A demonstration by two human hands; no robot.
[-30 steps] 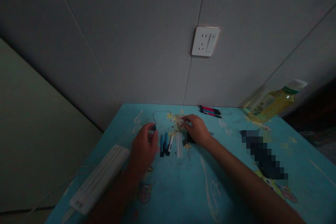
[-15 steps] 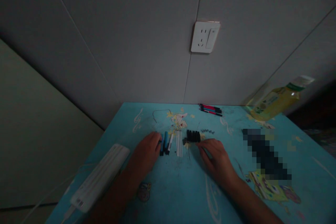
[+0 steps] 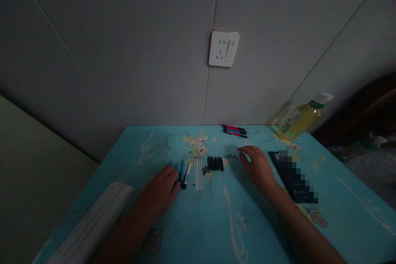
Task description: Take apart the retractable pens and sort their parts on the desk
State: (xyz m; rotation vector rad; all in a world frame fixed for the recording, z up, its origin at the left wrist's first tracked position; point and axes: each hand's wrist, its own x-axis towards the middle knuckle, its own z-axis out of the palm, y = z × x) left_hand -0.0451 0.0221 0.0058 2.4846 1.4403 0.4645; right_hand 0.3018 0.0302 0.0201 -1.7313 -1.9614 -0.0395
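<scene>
My left hand [image 3: 168, 179] rests at the left end of a row of blue barrels [image 3: 182, 169], its fingers curled over some of them; whether it grips one is unclear. Beside these lie a white barrel with a black end [image 3: 187, 174] and several thin white rods [image 3: 198, 174]. Several short black pieces [image 3: 215, 163] stand side by side right of the rods, with small dark bits [image 3: 205, 170] between. My right hand [image 3: 253, 165] hovers by a row of tiny dark pieces [image 3: 231, 156], thumb and forefinger slightly apart, nothing visible between them.
Red, blue and black pens [image 3: 235, 130] lie by the wall. A bottle of yellow liquid [image 3: 298, 121] leans at the back right. A dark flat packet [image 3: 291, 177] lies on the right, a white power strip [image 3: 95, 222] on the left. A wall socket [image 3: 224, 48] is above.
My right hand has moved from the black pieces to the right, past the tiny dark pieces, and lifted. My left hand has shifted slightly over the blue barrels. The camera view has turned right.
</scene>
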